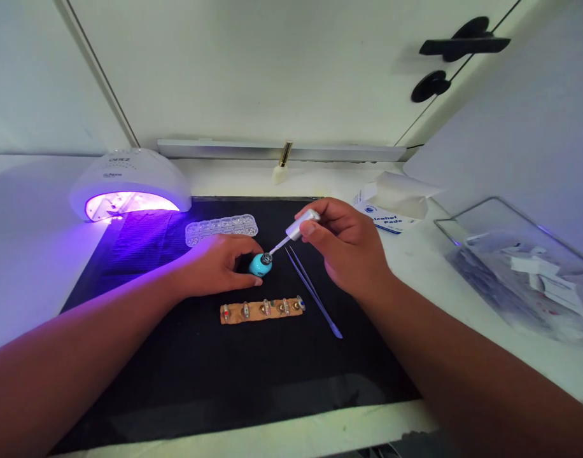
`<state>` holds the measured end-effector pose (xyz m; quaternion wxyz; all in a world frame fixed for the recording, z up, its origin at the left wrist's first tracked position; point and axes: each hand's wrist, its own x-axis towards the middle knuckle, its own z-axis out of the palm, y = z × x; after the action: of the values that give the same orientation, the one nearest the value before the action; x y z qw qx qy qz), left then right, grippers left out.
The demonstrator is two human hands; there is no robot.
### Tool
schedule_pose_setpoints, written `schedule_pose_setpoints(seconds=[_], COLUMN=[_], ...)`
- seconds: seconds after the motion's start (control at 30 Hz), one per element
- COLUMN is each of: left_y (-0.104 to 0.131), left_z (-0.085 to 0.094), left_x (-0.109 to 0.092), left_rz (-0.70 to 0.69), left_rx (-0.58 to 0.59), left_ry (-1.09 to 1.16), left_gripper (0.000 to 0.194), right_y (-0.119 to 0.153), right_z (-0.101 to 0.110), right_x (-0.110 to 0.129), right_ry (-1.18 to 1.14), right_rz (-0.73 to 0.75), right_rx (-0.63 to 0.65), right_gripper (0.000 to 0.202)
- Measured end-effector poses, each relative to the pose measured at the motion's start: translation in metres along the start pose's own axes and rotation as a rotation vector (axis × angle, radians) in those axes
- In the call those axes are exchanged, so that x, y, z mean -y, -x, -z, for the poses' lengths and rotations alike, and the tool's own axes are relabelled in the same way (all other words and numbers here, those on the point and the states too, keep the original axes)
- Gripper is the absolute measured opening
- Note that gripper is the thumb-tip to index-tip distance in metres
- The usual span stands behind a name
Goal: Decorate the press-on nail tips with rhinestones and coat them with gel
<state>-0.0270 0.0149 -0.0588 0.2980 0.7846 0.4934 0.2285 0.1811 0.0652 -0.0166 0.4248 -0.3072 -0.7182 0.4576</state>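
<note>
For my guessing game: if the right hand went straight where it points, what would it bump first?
Probably the turquoise bottle in the left hand: the brush points at its neck, though depth is unclear.

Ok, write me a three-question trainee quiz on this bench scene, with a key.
1. What does the right hand hold?
2. True or false: the left hand grips the turquoise bottle, and the tweezers lie on the black mat.
3. Fill in: the light inside the white lamp glows ____.

Key:
1. The white-capped brush
2. True
3. Purple
</note>
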Motion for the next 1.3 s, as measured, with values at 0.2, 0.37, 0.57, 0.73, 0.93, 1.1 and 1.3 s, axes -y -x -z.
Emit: schedule_pose_setpoints(seconds=[0.2,0.37,0.57,0.73,0.93,1.1,1.3], left_y=[-0.001,-0.002,0.0,0.002,0.001,0.002,0.002], left_z=[-0.001,-0.002,-0.004,-0.004,-0.002,-0.002,-0.002], left_x=[0.001,0.003,0.007,0.007,0.005,0.007,0.007], left_rz=[-0.014,-0.019,-0.022,0.0,0.016,0.013,-0.007], left_rx=[-0.008,-0.007,0.003,0.004,0.01,0.02,0.013], left_ry=[-0.015,-0.03,-0.027,0.001,0.018,0.006,-0.017], left_gripper=[0.025,0.028,0.03,0.027,0.025,0.027,0.027], right_y=[-0.002,-0.003,0.009,0.024,0.03,0.031,0.033], right_z=[-0.002,0.001,0.008,0.005,0.007,0.013,0.012], right_x=[0.005,0.009,0.013,0.007,-0.001,-0.005,-0.009], right_ry=[-0.058,-0.062,-0.094,-0.15,-0.07,0.042,0.049], right_rz=[-0.024,-0.038,-0.114,-0.211,-0.258,-0.241,-0.276], right_rx=[-0.006,-0.02,-0.013,0.101,0.221,0.281,0.325], right_gripper=[0.017,0.019,0.021,0.024,0.015,0.015,0.016])
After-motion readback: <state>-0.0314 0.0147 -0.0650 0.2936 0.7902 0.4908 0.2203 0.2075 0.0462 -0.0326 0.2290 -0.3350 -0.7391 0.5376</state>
